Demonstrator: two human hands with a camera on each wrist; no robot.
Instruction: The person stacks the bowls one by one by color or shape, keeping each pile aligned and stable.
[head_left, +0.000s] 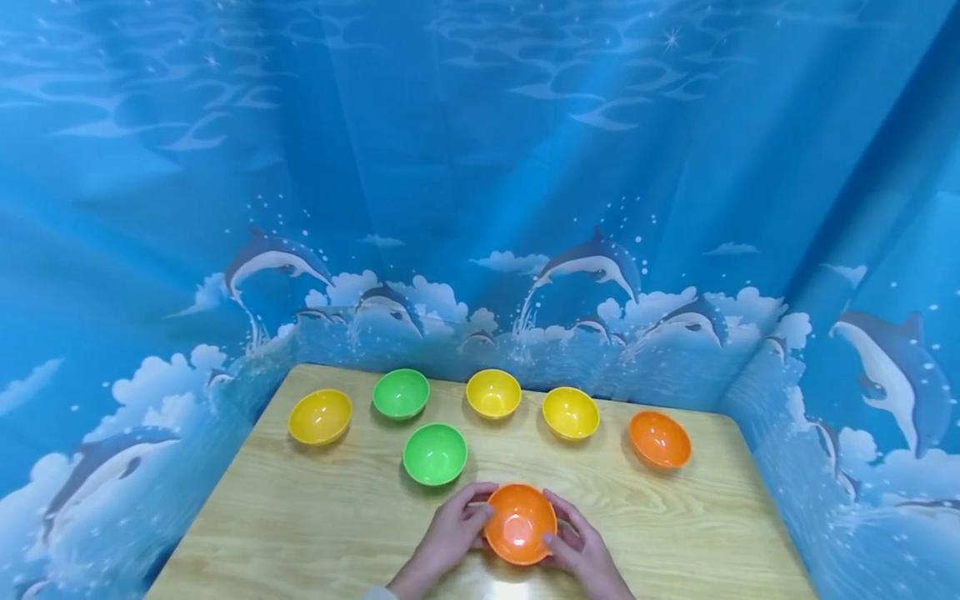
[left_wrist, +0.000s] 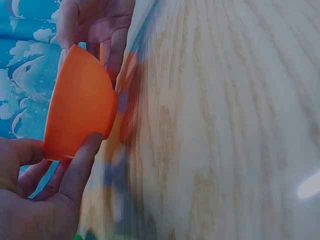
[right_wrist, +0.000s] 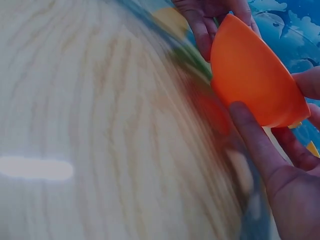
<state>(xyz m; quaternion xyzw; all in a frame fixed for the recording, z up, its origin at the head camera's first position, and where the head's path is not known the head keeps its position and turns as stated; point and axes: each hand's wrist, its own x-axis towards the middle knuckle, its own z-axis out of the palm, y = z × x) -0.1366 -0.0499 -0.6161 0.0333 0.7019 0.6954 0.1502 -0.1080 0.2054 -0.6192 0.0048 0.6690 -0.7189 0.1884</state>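
Note:
Between my two hands, near the front of the wooden table, is an orange bowl (head_left: 521,525), its hollow side up. My left hand (head_left: 452,527) grips its left side, thumb at the rim and fingers against the outer wall. On the opposite side my right hand (head_left: 579,546) holds it the same way. The left wrist view shows the bowl's smooth outer wall (left_wrist: 82,102) with fingers on both sides. In the right wrist view, a fingertip presses near the base of the bowl (right_wrist: 252,75). Whether the base touches the table is hard to tell.
Beyond the hands stand two green bowls (head_left: 435,454), a yellow bowl at the left (head_left: 320,417), two more yellow bowls (head_left: 493,394) toward the back, and another orange bowl (head_left: 660,439) at the right. A blue dolphin-print curtain (head_left: 450,208) surrounds the wooden table (head_left: 300,517).

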